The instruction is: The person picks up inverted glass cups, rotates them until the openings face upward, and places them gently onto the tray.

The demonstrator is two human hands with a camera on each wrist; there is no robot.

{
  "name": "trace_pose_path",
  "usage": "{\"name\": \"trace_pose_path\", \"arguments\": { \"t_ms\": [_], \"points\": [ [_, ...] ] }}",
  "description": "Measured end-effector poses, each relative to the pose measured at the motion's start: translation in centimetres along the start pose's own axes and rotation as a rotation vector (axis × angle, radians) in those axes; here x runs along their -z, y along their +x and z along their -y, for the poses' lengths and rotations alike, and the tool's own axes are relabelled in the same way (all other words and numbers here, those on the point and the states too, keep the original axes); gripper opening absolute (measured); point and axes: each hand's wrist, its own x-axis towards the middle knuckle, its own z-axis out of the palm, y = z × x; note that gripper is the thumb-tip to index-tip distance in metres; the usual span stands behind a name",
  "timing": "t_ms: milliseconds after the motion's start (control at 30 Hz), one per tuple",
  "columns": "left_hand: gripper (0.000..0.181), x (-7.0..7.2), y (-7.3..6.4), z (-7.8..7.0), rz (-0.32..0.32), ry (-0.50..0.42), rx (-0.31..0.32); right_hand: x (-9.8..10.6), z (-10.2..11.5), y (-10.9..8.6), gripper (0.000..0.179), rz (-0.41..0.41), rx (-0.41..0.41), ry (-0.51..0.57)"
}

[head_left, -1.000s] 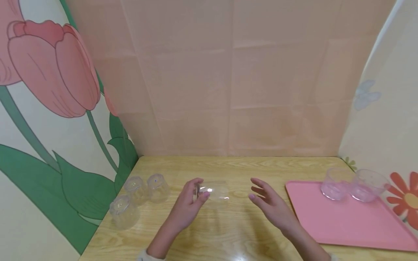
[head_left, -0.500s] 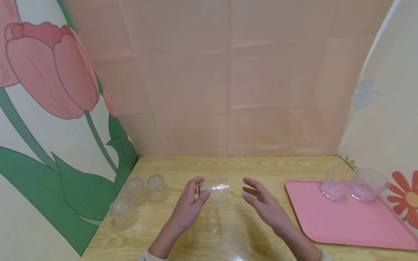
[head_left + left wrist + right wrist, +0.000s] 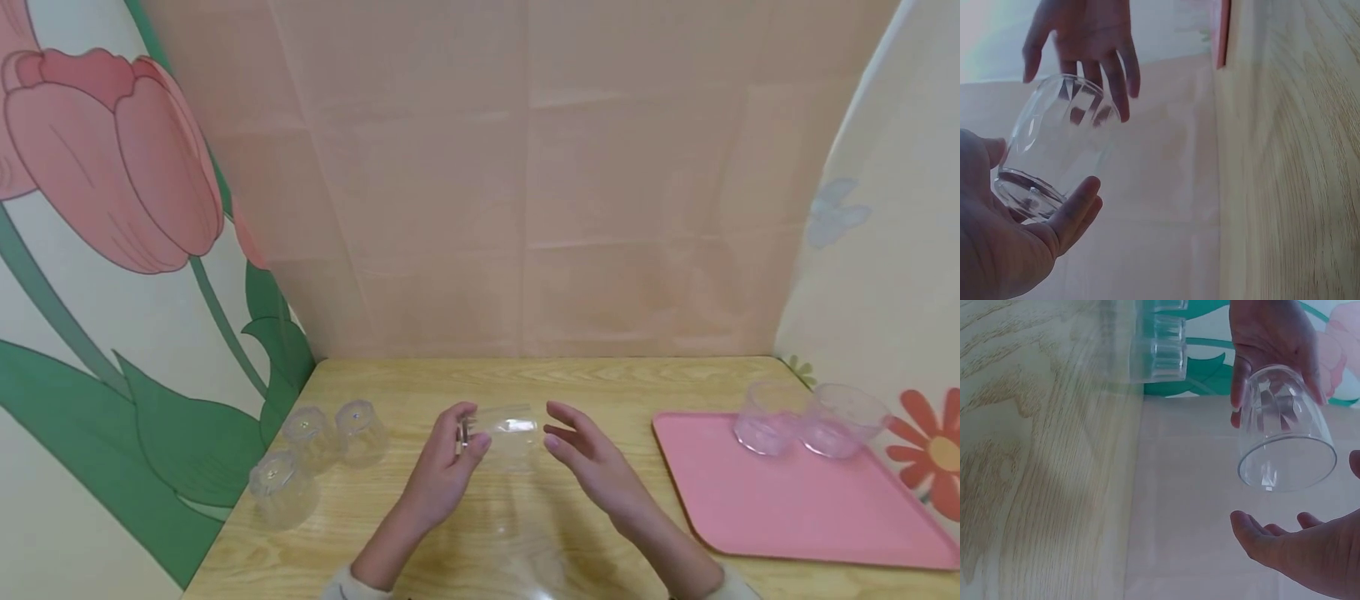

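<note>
A clear glass (image 3: 510, 437) lies sideways in the air over the table, its rim toward the right. My left hand (image 3: 446, 467) grips it round the base, thumb on the near side. In the left wrist view the thick base of the glass (image 3: 1029, 194) sits between thumb and fingers. Close to the rim, my right hand (image 3: 592, 471) is held with its fingers spread and relaxed, holding nothing. The right wrist view has the open mouth of the glass (image 3: 1288, 464) just above the right hand's fingertips (image 3: 1241, 522), with a gap between them.
Three clear glasses (image 3: 285, 492) stand upside down at the table's left side. A pink tray (image 3: 810, 508) lies on the right, with two clear glasses (image 3: 765, 421) upright at its back. A pinkish cloth (image 3: 525, 208) hangs behind the wooden table (image 3: 600, 379).
My right hand has moved left, up to the glass's rim. The left hand has shifted slightly right with the glass, still gripping its base.
</note>
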Motion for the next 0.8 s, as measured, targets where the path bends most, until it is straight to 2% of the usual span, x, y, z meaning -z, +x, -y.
{"name": "trace_pose_path", "arguments": {
  "t_ms": [267, 633, 800],
  "points": [
    [0.050, -0.5, 0.1, -0.2, 0.005, -0.019, -0.014, -0.6, 0.1, 0.4, 0.059, -0.004, 0.016, 0.024],
    [0.047, -1.1, 0.3, -0.5, 0.001, -0.019, -0.053, -0.9, 0.6, 0.5, 0.063, -0.002, 0.001, -0.001],
    [0.051, -1.3, 0.3, -0.9, 0.004, -0.034, -0.053, -1.0, 0.8, 0.4, 0.065, 0.004, 0.002, 0.002]
  ]
}}
